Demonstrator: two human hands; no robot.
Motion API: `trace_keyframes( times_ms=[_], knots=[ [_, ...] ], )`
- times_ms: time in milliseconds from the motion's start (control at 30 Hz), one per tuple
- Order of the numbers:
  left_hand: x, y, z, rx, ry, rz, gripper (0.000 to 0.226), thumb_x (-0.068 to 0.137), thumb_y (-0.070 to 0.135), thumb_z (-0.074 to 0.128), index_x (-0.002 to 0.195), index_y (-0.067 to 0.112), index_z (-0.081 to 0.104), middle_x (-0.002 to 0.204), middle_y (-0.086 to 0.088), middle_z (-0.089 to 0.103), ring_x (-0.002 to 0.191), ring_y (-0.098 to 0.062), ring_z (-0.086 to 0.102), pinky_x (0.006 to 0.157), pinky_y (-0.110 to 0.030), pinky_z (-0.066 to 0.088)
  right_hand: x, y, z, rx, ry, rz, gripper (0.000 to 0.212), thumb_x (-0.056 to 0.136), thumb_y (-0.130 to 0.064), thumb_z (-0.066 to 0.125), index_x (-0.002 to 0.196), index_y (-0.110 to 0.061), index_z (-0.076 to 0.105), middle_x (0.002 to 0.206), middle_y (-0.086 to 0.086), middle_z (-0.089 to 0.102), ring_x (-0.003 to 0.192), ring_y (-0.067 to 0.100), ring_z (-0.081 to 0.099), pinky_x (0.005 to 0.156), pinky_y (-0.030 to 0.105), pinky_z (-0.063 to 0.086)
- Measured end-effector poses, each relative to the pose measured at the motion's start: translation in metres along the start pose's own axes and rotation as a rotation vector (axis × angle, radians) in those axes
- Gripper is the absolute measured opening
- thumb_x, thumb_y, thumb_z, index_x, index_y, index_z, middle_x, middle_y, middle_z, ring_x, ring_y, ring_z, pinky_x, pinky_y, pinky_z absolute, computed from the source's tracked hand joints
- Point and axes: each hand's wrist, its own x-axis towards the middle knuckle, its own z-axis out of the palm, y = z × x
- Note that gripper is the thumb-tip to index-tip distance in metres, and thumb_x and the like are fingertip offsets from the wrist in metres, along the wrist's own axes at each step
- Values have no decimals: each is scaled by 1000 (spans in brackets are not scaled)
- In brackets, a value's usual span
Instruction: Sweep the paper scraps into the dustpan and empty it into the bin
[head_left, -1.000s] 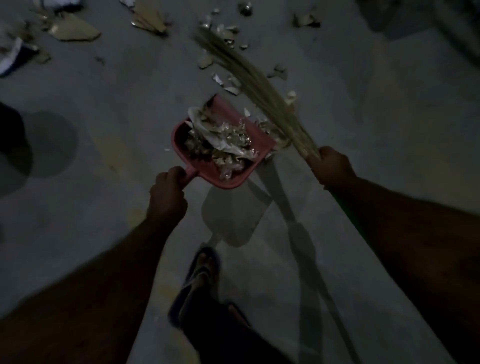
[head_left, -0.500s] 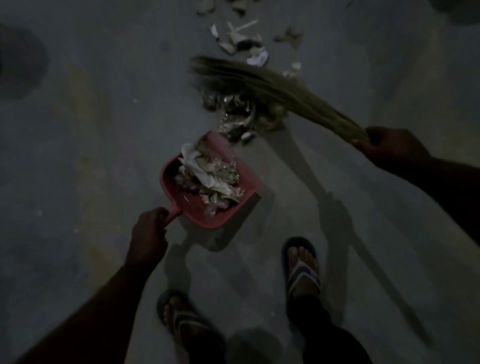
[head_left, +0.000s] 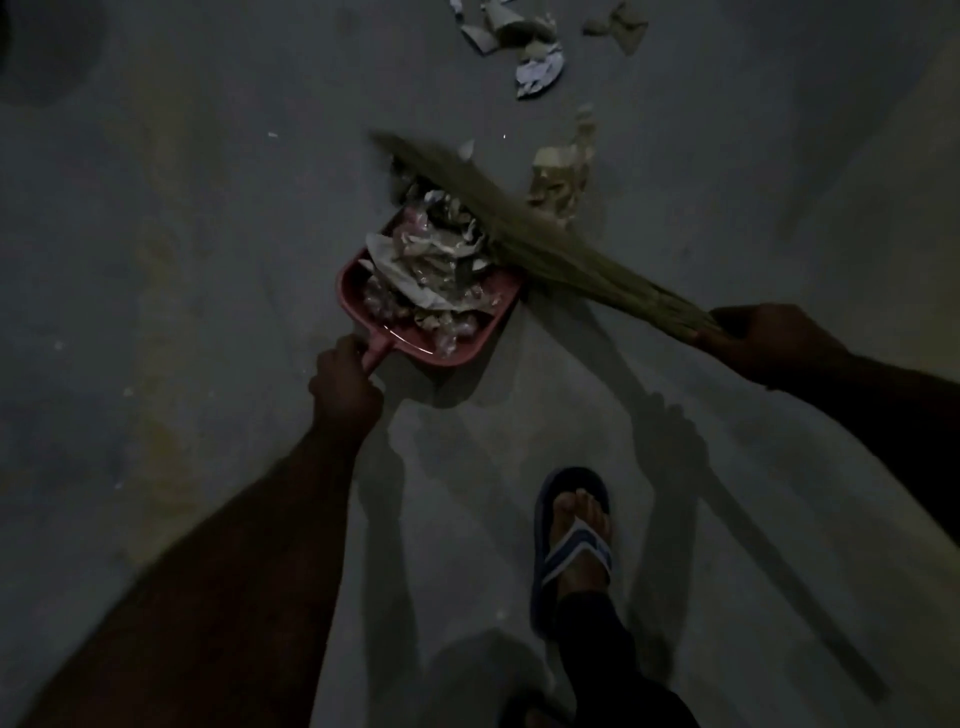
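A red dustpan (head_left: 467, 349) lies on the dim grey floor, heaped with crumpled paper scraps (head_left: 431, 265). My left hand (head_left: 344, 387) grips its handle at the near left corner. My right hand (head_left: 769, 340) grips the bound end of a grass broom (head_left: 524, 223). The broom's bristles lie across the far mouth of the dustpan, over the scraps there. One pale scrap (head_left: 561, 179) lies just beyond the broom. More loose scraps (head_left: 524, 47) are scattered farther off at the top of the view.
My right foot in a blue and white sandal (head_left: 571, 540) stands on the floor below the dustpan. A dark round shape (head_left: 47, 47) sits at the top left corner. No bin is in view.
The broom has swept toward me, pushing the small heap of scraps into the dustpan's mouth. The dustpan holds more paper. My left foot has dropped out of sight.
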Motion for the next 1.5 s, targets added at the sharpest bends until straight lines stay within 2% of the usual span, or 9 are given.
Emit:
trace_keyframes(
  times_ms=[200, 367, 533, 767, 967, 1067, 1200, 1367, 1500],
  knots=[
    [4, 17, -2, -5, -8, 5, 47, 74, -1, 57, 120, 10, 52, 113, -21, 53, 108, -41, 52, 92, -44, 42, -36, 15, 20, 40, -47, -72, 47, 96, -55, 50, 125, -22, 67, 114, 11, 72, 99, 29, 67, 86, 40, 53],
    [-6, 5, -1, -25, -21, -13, 48, 72, -1, 59, 118, 11, 54, 111, -19, 54, 107, -40, 52, 90, -43, 41, -56, 36, 32, 24, 97, -108, 84, 73, -94, 15, 105, -34, 64, 89, -2, 70, 73, 21, 64, 65, 37, 55],
    [-10, -8, 4, -30, -7, 2, 47, 72, -1, 60, 117, 11, 55, 109, -18, 57, 104, -39, 54, 84, -42, 43, -63, 39, 28, 18, 256, -62, 58, 84, -75, 30, 101, -28, 60, 80, 5, 64, 64, 26, 57, 56, 35, 51],
    [-9, -11, -4, -39, -27, 99, 52, 66, -6, 63, 116, 7, 57, 108, -20, 59, 104, -40, 53, 83, -44, 43, -68, 29, 19, 56, 354, -6, 52, 87, -70, 35, 102, -27, 61, 83, 5, 65, 70, 28, 60, 61, 38, 53],
    [-15, -14, -6, -49, -45, 143, 51, 65, -6, 62, 114, 8, 57, 105, -19, 58, 103, -39, 53, 83, -43, 42, -69, 28, 20, 202, 386, 172, 46, 95, -59, 52, 117, -21, 64, 106, 16, 70, 94, 36, 66, 81, 45, 55],
    [-20, -18, -5, -50, -43, 162, 48, 68, -7, 62, 114, 6, 58, 106, -19, 57, 104, -40, 53, 83, -44, 42, -71, 30, 26, 364, 368, 298, 58, 91, -65, 53, 127, -22, 64, 113, 17, 70, 99, 37, 66, 86, 47, 56],
    [-23, -21, 5, -23, -79, 121, 50, 70, -3, 62, 118, 10, 55, 112, -18, 57, 108, -39, 52, 87, -43, 41, -69, 19, 42, 556, 263, 393, 44, 90, -66, 55, 110, -29, 67, 85, 5, 68, 73, 29, 67, 64, 39, 59],
    [-18, -10, 23, -33, -101, 100, 48, 73, 3, 63, 119, 14, 53, 114, -17, 56, 107, -39, 51, 87, -42, 41, -68, 3, 76, 484, 76, 342, 36, 92, -62, 55, 97, -30, 69, 84, 8, 71, 69, 27, 69, 58, 38, 59],
    [-5, 7, 27, -85, -65, 91, 46, 74, 4, 59, 119, 15, 52, 115, -18, 54, 106, -39, 52, 87, -43, 42, -74, 7, 98, 352, 67, 184, 35, 96, -58, 50, 99, -30, 71, 92, 0, 73, 79, 20, 68, 71, 39, 59]
  ],
)
